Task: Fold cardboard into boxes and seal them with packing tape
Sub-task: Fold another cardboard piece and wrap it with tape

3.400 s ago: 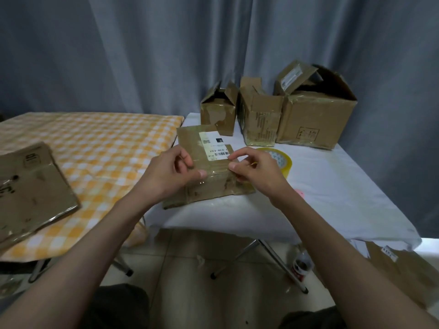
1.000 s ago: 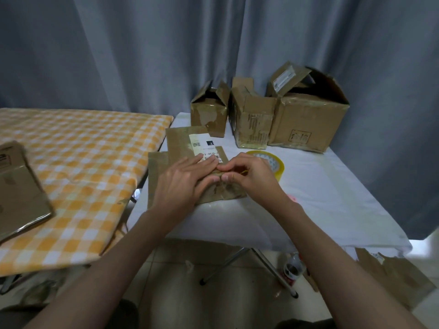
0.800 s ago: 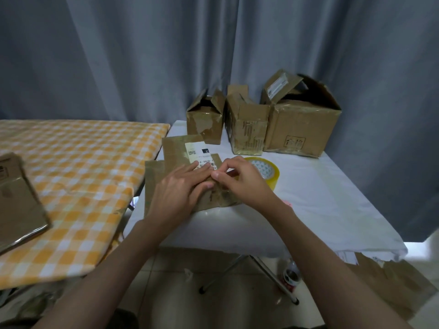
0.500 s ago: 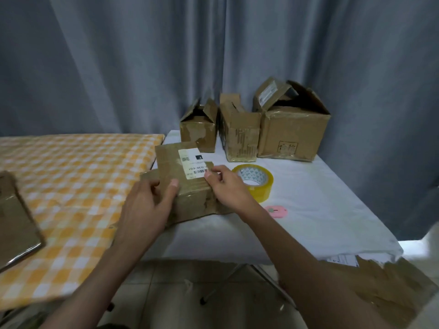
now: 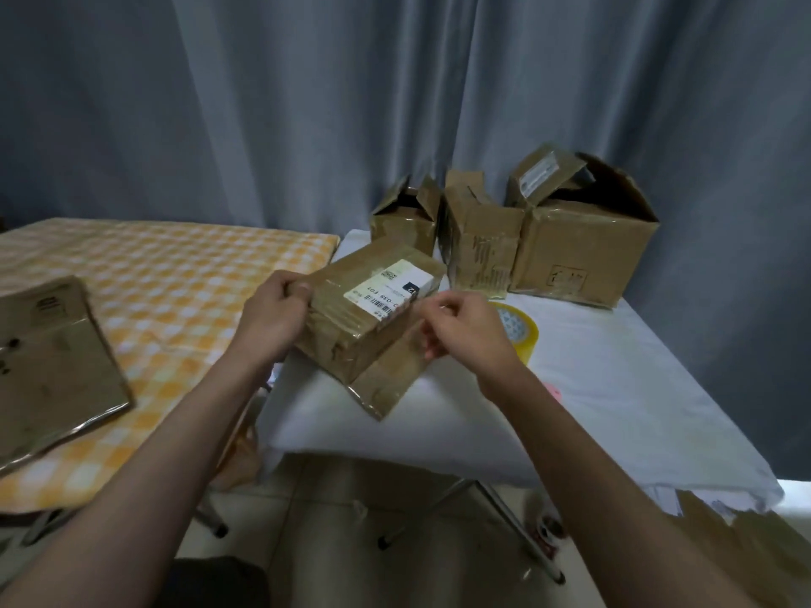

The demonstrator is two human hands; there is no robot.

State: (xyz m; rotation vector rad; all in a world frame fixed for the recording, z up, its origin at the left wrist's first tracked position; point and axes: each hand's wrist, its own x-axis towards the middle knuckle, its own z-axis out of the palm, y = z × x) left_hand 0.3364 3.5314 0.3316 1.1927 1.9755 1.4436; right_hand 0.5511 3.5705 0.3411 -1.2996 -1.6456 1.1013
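A small taped cardboard box [image 5: 346,322] with a white shipping label [image 5: 395,287] sits tilted on the near left corner of the white table [image 5: 592,410]. One loose flap [image 5: 386,379] sticks out from under it toward me. My left hand [image 5: 274,320] grips the box's left end, thumb on top. My right hand [image 5: 469,340] is at the box's right side, fingers curled, thumb and forefinger pinching at the edge by the label. A roll of yellow packing tape [image 5: 524,335] lies flat just behind my right hand, partly hidden by it.
Three open cardboard boxes [image 5: 579,247] stand at the back of the white table against the grey curtain. A flattened cardboard piece [image 5: 48,366] lies on the orange checked table [image 5: 153,278] at the left. More cardboard [image 5: 746,546] lies on the floor at the lower right.
The flat cardboard has been raised into a box shape and turned counter-clockwise. My left hand shifted from pressing on top to gripping the left end; my right hand moved to the right edge.
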